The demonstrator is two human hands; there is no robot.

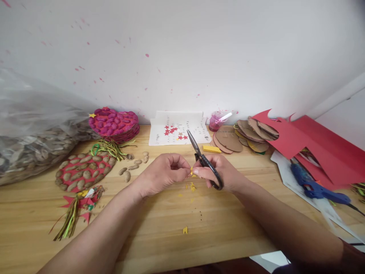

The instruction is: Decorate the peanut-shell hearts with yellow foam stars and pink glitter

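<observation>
My left hand (175,169) pinches a small yellow paper piece (192,171) over the middle of the wooden table. Black-handled scissors (207,161) rest in my right hand (218,169), blades pointing up and away to the left. Thumb and fingertips of that hand also meet the yellow piece. Below both hands lie yellow paper scraps (193,186), and one notched yellow scrap (185,230) sits nearer the front edge. Behind them, a white sheet (196,131) with writing carries several small red paper stars (171,130).
Left: a bag of peanuts (37,152), a peanut-covered red disc (75,171), a magenta peanut-covered stack (114,123), raffia bundles (70,220). Right: a cup of pink paint (215,123), cardboard discs (229,139), red card (327,152), a blue glue gun (316,188).
</observation>
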